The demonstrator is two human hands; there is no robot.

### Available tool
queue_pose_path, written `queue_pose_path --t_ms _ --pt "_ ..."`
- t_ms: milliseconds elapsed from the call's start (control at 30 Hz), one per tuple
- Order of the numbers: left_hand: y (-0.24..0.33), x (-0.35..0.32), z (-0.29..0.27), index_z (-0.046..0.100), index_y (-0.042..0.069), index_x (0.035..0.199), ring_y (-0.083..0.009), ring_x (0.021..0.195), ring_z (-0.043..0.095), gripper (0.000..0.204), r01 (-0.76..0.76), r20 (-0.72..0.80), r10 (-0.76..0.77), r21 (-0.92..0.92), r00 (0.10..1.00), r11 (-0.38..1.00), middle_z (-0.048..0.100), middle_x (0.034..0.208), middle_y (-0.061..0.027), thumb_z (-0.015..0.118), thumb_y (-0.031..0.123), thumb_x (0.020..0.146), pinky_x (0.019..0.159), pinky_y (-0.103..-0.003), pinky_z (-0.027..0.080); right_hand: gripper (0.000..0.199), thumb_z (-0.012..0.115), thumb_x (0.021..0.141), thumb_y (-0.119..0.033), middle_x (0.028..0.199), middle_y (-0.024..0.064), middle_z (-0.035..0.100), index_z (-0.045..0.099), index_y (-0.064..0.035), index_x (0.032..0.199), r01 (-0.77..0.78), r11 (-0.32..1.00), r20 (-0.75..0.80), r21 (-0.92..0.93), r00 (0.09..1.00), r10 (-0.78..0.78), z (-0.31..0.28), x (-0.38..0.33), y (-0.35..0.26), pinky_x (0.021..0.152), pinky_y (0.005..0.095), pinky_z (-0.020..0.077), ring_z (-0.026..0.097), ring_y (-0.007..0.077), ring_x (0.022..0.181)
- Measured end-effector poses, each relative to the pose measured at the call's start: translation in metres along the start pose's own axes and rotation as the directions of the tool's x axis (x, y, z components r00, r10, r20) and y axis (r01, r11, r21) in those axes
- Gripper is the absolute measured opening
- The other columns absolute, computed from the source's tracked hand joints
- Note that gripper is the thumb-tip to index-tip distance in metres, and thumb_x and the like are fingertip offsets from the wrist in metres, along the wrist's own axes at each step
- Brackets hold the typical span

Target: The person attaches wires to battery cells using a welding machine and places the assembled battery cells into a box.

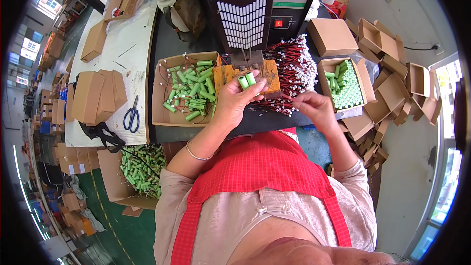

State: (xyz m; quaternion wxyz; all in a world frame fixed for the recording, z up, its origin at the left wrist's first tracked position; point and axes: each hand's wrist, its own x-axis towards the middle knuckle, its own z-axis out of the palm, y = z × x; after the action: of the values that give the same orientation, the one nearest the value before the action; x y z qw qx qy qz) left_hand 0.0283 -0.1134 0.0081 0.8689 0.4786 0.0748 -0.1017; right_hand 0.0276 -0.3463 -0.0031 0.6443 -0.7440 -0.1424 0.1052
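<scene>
My left hand (232, 99) is closed on a pair of green cylindrical battery cells (247, 81), held in front of the yellow-orange block (269, 72) at the foot of a black spot-welding machine (244, 17). My right hand (316, 110) is pinched beside a heap of red and black wire leads with white connectors (290, 71). What its fingertips hold, if anything, is too small to make out. Left of the block, an open cardboard box (162, 110) contains green cells with leads. On the right, another box (369, 99) holds green cells packed upright.
Blue-handled scissors (131, 119) and cardboard boxes (93, 95) lie on the white table at left. Lower down stands a large carton (114, 179) of green cells. A closed box (332, 37) and a pile of empty cartons (387, 93) occupy the right side.
</scene>
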Motion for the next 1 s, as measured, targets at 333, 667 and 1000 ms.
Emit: queue_pose_path --t_ms 333,667,1000 --pt "-0.003 -0.007 -0.003 0.059 -0.001 0.103 -0.0107 0.075 0.058 0.026 -0.077 0.056 0.074 0.062 0.996 0.995 0.060 0.088 -0.0023 0.066 0.007 0.079 0.065 -0.022 0.053 0.018 0.062 0.084 -0.016 0.073 0.0004 0.059 0.062 0.0014 0.089 -0.073 0.995 -0.006 0.065 0.997 0.073 0.054 0.031 -0.017 0.057 0.0191 0.0443 0.053 0.0051 0.063" --pt "0.018 0.017 -0.023 0.064 0.000 0.086 -0.0248 0.060 0.056 0.020 -0.457 0.253 0.500 0.822 0.828 0.340 0.058 0.068 -0.0126 0.070 0.009 0.070 0.057 -0.031 0.045 0.024 0.060 0.086 -0.023 0.063 -0.0013 0.055 0.064 0.0010 0.087 -0.165 0.979 0.105 -0.117 0.979 0.177 0.051 0.070 -0.036 0.049 0.0208 0.0393 0.047 0.0037 0.056" --pt "0.016 0.027 -0.026 0.064 0.000 0.085 -0.0297 0.062 0.060 0.017 -0.440 0.260 0.495 0.849 0.829 0.293 0.060 0.067 -0.0150 0.067 0.008 0.070 0.057 -0.033 0.046 0.023 0.062 0.084 -0.025 0.062 -0.0042 0.051 0.064 -0.0018 0.085 -0.143 0.985 0.139 -0.093 0.978 0.155 0.053 0.086 -0.026 0.047 0.0176 0.0345 0.044 0.0018 0.055"
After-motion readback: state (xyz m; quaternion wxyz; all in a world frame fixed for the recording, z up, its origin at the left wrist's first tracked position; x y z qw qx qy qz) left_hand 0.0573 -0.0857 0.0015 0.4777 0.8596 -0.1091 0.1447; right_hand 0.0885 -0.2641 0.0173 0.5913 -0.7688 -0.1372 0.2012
